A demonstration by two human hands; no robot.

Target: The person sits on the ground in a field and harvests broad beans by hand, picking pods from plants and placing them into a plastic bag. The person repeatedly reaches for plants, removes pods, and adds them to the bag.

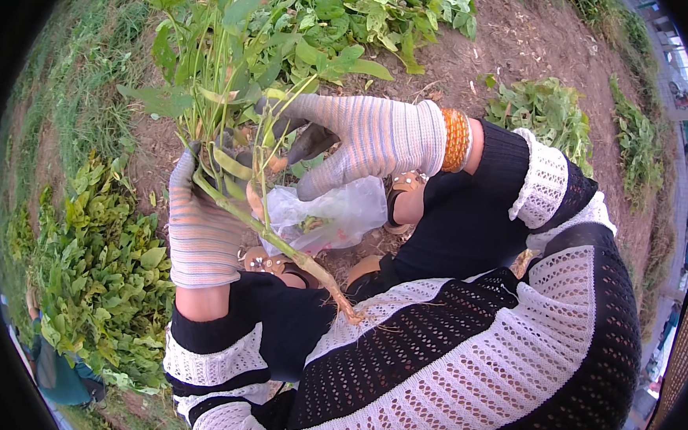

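My left hand (204,236), in a striped knit glove with grey coated fingers, is closed around an uprooted bean plant. Its thick green stem (277,243) slants down towards my lap and ends in thin brown roots (344,306). Plump green pods (232,165) hang by the left fingers, and a browned pod (254,200) hangs just below. My right hand (366,136), gloved alike, has its thumb and fingers spread beside the pods; whether a fingertip touches the plant is unclear. Below the hands, a translucent plastic bag (350,209) on the ground contains some green bits.
Leafy green plants (385,16) lie on the brown soil ahead, and a smaller leafy clump (542,118) lies to the right. Yellowing plants (104,277) grow densely at left. Another person (59,375) in teal is at the lower left. My sandalled feet (267,262) flank the bag.
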